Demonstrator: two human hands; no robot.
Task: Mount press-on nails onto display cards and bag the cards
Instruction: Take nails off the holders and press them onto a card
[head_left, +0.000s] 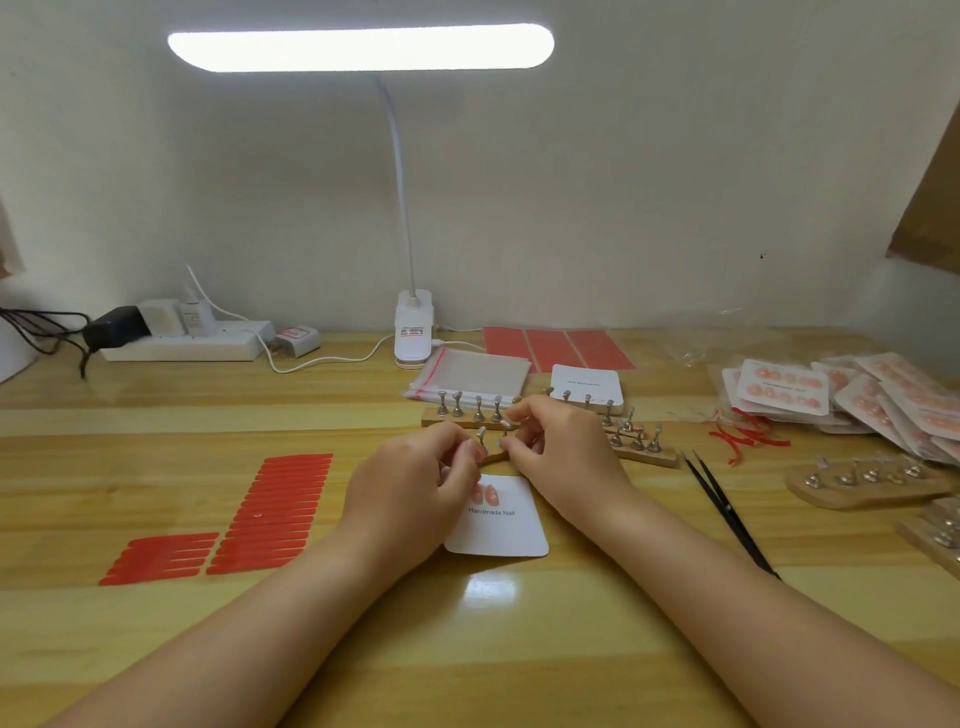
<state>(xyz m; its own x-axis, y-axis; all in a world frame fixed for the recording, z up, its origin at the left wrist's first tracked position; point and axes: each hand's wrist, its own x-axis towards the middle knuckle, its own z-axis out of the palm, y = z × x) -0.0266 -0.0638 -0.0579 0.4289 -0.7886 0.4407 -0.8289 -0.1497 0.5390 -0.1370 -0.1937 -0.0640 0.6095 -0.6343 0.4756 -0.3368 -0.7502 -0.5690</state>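
I see both hands meeting over the middle of the tabletop (519, 649), just above the far edge of a white display card (498, 525). The card lies flat and reads "Handmade Nail"; its longer side runs away from me, and its text faces me. Two pink press-on nails (485, 492) sit side by side at its top left, their long axes running toward and away from me. The left hand (410, 493) covers the card's left edge.

The left hand's grip is curled, thumb and fingers pinched on a small metal nail stand (481, 435) that rises just past its fingertips. The right hand (561, 452) is curled too, its fingertips pinching something tiny at the same spot; I cannot tell what it is. The card lies directly below both grips, nearer to me.

Behind the hands, wooden holders (644, 457) carry rows of upright metal stands, and another blank card (587, 387) lies on clear bags (478, 374). Red adhesive strips (280, 514) lie in rows to the left, their long axes running left to right. Black tweezers (727, 509) lie to the right, tips pointing away from me. Bagged finished cards (831, 395) are piled at the far right. A clip lamp (413, 327) stands at the back.
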